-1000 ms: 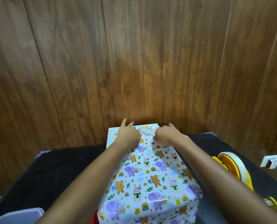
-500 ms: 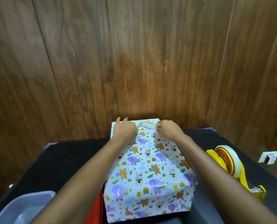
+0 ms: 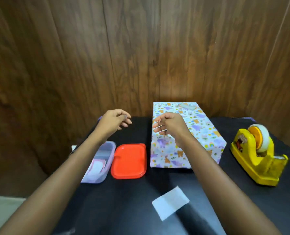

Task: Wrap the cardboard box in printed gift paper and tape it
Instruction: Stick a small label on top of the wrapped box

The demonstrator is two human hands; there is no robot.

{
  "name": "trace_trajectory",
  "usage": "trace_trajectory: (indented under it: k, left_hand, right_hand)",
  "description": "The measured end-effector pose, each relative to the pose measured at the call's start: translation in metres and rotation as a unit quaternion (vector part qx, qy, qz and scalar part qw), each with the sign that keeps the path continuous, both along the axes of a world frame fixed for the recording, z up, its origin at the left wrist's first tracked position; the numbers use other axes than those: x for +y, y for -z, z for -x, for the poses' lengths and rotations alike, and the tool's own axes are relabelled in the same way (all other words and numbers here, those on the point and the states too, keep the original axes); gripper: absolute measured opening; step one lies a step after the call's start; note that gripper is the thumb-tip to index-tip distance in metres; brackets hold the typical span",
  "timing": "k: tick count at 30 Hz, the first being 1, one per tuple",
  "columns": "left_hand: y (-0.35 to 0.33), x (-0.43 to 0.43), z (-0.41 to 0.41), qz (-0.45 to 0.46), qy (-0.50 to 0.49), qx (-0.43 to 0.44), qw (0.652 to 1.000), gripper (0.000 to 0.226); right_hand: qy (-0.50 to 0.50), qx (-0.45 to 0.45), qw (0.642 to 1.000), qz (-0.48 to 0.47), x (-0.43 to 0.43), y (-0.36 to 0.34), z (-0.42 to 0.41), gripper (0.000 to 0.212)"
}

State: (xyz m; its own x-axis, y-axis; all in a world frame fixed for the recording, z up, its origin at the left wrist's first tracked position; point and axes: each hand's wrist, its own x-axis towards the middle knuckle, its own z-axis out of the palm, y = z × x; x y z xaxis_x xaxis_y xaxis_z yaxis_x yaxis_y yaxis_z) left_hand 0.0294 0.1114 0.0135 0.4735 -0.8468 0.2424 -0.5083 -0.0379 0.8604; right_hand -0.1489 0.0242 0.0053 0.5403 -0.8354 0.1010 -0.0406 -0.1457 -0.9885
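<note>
The box [image 3: 203,131], wrapped in white paper printed with animals and rainbows, stands on the black table [image 3: 208,192] against the wooden wall. A strip of tape [image 3: 188,106] lies on the far end of its top. My right hand [image 3: 170,123] hovers in front of the box's left edge, fingers loosely curled, holding nothing. My left hand [image 3: 115,120] hangs in the air left of the box, over the table, also loosely curled and holding nothing. Neither hand touches the box.
A yellow tape dispenser [image 3: 257,155] with a white roll stands right of the box. A red lid [image 3: 129,161] and a clear plastic container [image 3: 101,162] lie left of it. A white slip of paper [image 3: 170,202] lies near the front.
Both hands have come off the far top edge of the box and drawn back to the left. The view has pulled back, showing the lid, container and white slip.
</note>
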Motion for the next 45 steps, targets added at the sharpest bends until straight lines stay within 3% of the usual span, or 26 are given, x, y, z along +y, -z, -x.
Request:
trace_trajectory:
  k: [4, 6, 8, 10, 15, 20, 23, 31, 34, 37, 39, 41, 42, 44, 45]
  left_hand:
    - [0.018, 0.057, -0.009, -0.037, -0.050, -0.013, 0.998, 0.023]
    - [0.031, 0.078, -0.016, -0.089, -0.104, -0.096, 0.986, 0.018]
    - [0.045, 0.098, -0.025, -0.142, -0.139, -0.177, 0.964, 0.018]
    - [0.061, 0.112, -0.028, -0.168, -0.103, -0.191, 0.961, 0.021]
    - [0.093, 0.126, -0.024, -0.224, -0.001, -0.210, 0.952, 0.029]
    - [0.100, 0.130, -0.027, -0.213, -0.006, -0.172, 0.962, 0.027]
    - [0.098, 0.129, -0.025, -0.211, -0.008, -0.174, 0.962, 0.028]
    - [0.096, 0.125, -0.019, -0.202, -0.030, -0.149, 0.967, 0.026]
    - [0.094, 0.121, -0.020, -0.192, -0.046, -0.131, 0.972, 0.026]
    - [0.094, 0.112, -0.022, -0.184, -0.040, -0.246, 0.951, 0.039]
    - [0.095, 0.105, -0.023, -0.176, 0.010, -0.322, 0.930, 0.053]
    - [0.095, 0.094, -0.022, -0.171, 0.039, -0.364, 0.915, 0.053]
    - [0.095, 0.088, -0.020, -0.148, 0.041, -0.346, 0.926, 0.042]
    - [0.087, 0.078, -0.011, -0.045, 0.014, -0.227, 0.973, 0.013]
    - [0.078, 0.075, -0.008, 0.007, -0.010, -0.160, 0.987, 0.017]
  right_hand:
    - [-0.027, 0.042, 0.999, 0.005, 0.043, 0.023, -0.023, 0.026]
    - [-0.017, 0.146, 0.987, 0.067, 0.056, 0.042, -0.035, 0.021]
    - [0.000, 0.334, 0.921, 0.198, 0.070, 0.062, -0.045, 0.018]
    - [-0.023, 0.440, 0.862, 0.250, 0.085, 0.079, -0.049, 0.030]
    - [-0.097, 0.479, 0.762, 0.424, 0.102, 0.103, -0.055, 0.032]
    - [-0.146, 0.488, 0.657, 0.556, 0.094, 0.101, -0.057, 0.031]
    - [-0.161, 0.500, 0.620, 0.584, 0.090, 0.103, -0.058, 0.032]
    - [-0.181, 0.528, 0.571, 0.601, 0.089, 0.099, -0.064, 0.033]
    - [-0.163, 0.528, 0.583, 0.597, 0.086, 0.098, -0.062, 0.033]
    - [-0.101, 0.442, 0.616, 0.644, 0.087, 0.098, -0.057, 0.026]
    - [-0.056, 0.404, 0.623, 0.668, 0.086, 0.093, -0.055, 0.036]
    - [-0.011, 0.358, 0.649, 0.671, 0.081, 0.084, -0.055, 0.033]
    - [0.007, 0.320, 0.653, 0.687, 0.078, 0.077, -0.056, 0.027]
    - [0.040, 0.254, 0.661, 0.705, 0.073, 0.057, -0.055, 0.016]
    - [0.064, 0.222, 0.680, 0.696, 0.069, 0.047, -0.055, 0.011]
